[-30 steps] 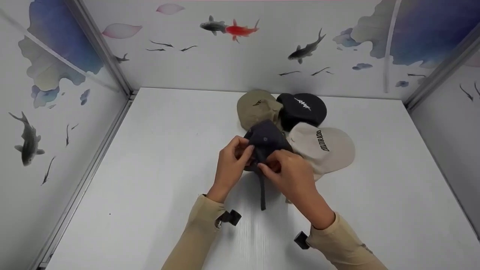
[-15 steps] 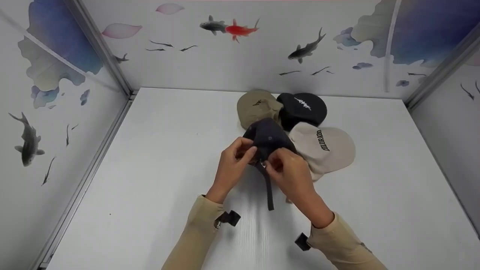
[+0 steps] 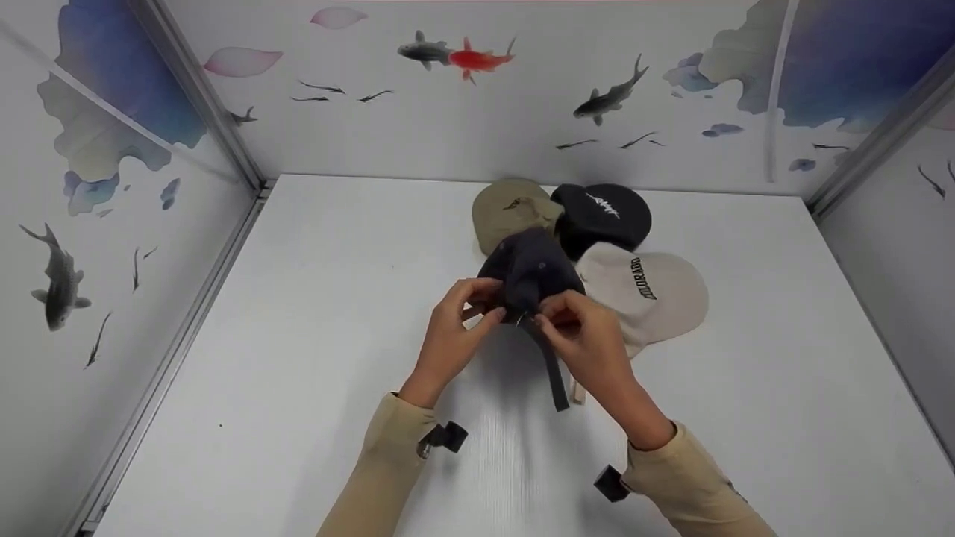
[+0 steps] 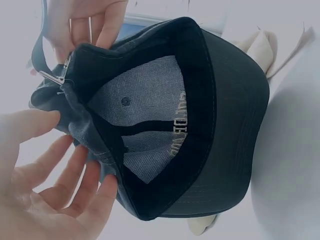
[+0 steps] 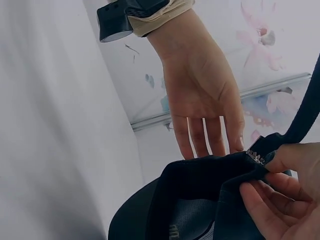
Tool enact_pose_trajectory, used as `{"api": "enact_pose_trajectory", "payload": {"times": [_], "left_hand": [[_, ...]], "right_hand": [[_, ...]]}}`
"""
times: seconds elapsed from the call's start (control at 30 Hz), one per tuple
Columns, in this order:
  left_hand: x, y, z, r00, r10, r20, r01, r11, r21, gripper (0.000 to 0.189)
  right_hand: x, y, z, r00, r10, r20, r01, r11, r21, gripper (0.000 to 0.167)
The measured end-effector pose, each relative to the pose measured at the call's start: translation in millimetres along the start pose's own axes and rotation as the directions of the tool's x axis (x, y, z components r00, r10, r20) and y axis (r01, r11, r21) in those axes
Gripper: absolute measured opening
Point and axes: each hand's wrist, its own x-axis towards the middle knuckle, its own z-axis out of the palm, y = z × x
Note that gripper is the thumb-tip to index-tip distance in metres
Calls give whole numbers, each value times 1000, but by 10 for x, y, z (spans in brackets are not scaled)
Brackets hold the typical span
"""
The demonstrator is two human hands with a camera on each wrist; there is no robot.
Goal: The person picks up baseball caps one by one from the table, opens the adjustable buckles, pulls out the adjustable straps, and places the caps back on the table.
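A dark navy baseball cap [image 3: 533, 261] is held up between both hands, its inside and brim turned to the left wrist view. My left hand [image 3: 459, 324] pinches the cap's rear edge between thumb and fingers. On the other side of the back opening, my right hand [image 3: 589, 335] pinches the cap close to the metal buckle [image 4: 54, 77]. From that buckle the loose strap [image 3: 553, 365] hangs down between the wrists. Pale raised lettering [image 4: 178, 125] shows through inside the crown. The right fingertips are partly hidden in the head view.
Behind the held cap lie an olive cap [image 3: 503, 220] and a black cap [image 3: 615, 212] with white lettering. A beige cap [image 3: 668, 298] lies to the right, its strap end [image 3: 578, 391] showing near my right wrist. Printed panels enclose the white table [image 3: 298, 298].
The navy cap has shifted slightly away from me, both hands still gripping it. Its loose strap has swung to the right, and the buckle has come into sight. The other caps have stayed put.
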Motion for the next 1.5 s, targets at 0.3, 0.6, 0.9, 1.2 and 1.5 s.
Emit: {"api": "enact_pose_trajectory", "payload": {"times": [0.3,0.6,0.9,1.2,1.5], "left_hand": [[4,-32,52,1000,-12,23,12,1000,19,30],[26,-20,108,1000,-27,7,27,999,40,24],[45,-25,116,999,-18,-27,20,999,49,17],[47,-21,112,999,-23,-39,25,998,52,14],[45,-46,83,997,-20,-71,25,997,76,13]], "right_hand": [[-9,36,-1,997,75,14,-76,992,99,10],[-9,28,-8,997,80,23,-83,987,141,10],[-17,32,-8,995,94,30,-98,981,166,11],[-23,26,-17,989,142,45,-148,969,197,11],[-45,9,-50,990,134,40,-140,955,262,11]]}}
